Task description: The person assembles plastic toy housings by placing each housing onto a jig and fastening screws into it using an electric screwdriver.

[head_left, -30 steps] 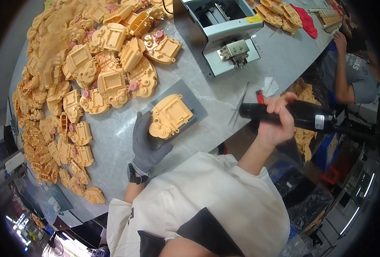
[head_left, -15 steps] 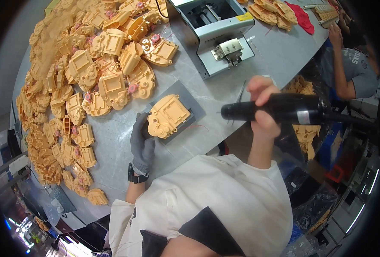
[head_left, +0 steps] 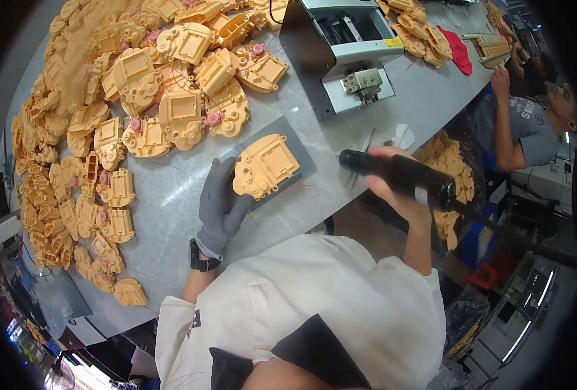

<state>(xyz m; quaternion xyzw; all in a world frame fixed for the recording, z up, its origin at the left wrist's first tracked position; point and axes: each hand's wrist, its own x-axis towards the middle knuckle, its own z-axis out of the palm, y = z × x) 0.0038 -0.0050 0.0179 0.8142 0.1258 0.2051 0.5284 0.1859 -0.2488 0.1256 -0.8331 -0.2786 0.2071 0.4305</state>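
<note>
In a grey glove, my left hand grips the left edge of a light-orange plastic housing, with the thumb along its near side. The housing lies on a dark grey pad, its rectangular recess facing up. A thin red wire trails out to its right. My bare right hand is closed around a black electric screwdriver, held nearly level to the right of the housing. Its tip points left, apart from the housing, and its cable runs off right. Thin tweezers lie on the table near the tip.
A large heap of similar orange housings covers the table's left and far side. A grey-and-black machine stands at the back. More housings and a red cloth lie beyond it. Another person sits at the right.
My right hand has moved with the screwdriver, whose rear end now tilts toward me, and its fingers wrap closer. My left hand stays at the housing. The whole view has shifted slightly.
</note>
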